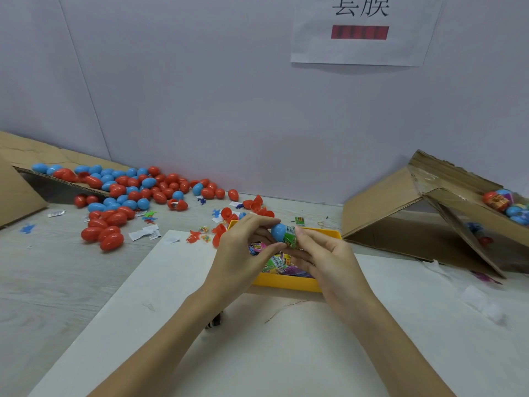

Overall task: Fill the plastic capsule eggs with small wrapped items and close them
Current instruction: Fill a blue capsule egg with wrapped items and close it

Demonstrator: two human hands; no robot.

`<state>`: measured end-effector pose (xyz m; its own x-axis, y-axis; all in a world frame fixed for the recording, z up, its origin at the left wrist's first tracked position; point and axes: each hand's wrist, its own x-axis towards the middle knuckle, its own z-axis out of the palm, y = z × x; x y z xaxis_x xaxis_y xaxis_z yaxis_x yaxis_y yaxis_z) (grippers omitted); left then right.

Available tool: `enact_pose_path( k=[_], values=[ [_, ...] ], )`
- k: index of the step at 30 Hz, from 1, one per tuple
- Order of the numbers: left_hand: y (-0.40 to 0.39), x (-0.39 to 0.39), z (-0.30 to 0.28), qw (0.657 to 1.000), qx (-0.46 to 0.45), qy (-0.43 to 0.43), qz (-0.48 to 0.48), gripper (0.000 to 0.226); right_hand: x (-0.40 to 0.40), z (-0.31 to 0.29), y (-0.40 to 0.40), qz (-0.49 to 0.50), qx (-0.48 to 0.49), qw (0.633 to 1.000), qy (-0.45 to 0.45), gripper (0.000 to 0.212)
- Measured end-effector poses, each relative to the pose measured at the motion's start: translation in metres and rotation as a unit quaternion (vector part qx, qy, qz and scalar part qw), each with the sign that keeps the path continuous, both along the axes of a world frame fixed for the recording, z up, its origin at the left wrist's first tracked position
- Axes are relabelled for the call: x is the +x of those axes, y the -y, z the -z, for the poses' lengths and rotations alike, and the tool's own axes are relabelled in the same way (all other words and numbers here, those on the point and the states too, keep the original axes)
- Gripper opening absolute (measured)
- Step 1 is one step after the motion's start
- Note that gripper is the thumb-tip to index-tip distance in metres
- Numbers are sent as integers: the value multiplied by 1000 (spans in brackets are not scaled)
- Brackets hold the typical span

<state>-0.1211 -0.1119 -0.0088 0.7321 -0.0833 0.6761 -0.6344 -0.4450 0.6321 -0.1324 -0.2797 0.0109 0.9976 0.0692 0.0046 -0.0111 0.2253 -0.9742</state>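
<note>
Pinching a blue capsule egg (pixel 279 231) wrapped in a green printed sleeve (pixel 289 238) between them above the yellow tray (pixel 286 281) of wrapped items (pixel 276 262), left hand (pixel 243 247) and right hand (pixel 323 255) each keep a closed grip on it over the table (pixel 65 282).

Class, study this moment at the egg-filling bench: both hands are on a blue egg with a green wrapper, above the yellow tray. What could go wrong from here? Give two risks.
1. The green wrapper covers only part of the blue egg held between the left hand and right hand; it might slip or crease.
2. If the egg slips, it would probably drop into the yellow tray among the loose wrappers, or roll off toward the red and blue eggs scattered on the table.
</note>
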Motion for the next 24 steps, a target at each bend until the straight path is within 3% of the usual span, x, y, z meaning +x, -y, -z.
enact_pose_path(
  k=[3, 7, 14, 19, 24],
  values=[
    [-1, 0, -1, 1000, 8, 18, 13, 41, 0, 3, -1, 10, -4, 1000, 5, 25],
    [0, 1, 0, 999, 4, 23, 28, 41, -1, 1, 0, -26, 92, 994, -46, 27],
    [4, -2, 4, 995, -35, -35, 85, 41, -1, -3, -2, -88, 218, 963, -130, 36],
    [8, -4, 6, 994, -56, -37, 88, 40, -3, -5, -3, -129, 273, 930, -207, 30],
    [5, 0, 7, 996, -35, -21, 84, 38, -4, -4, -6, -116, 281, 924, -232, 53]
  ],
)
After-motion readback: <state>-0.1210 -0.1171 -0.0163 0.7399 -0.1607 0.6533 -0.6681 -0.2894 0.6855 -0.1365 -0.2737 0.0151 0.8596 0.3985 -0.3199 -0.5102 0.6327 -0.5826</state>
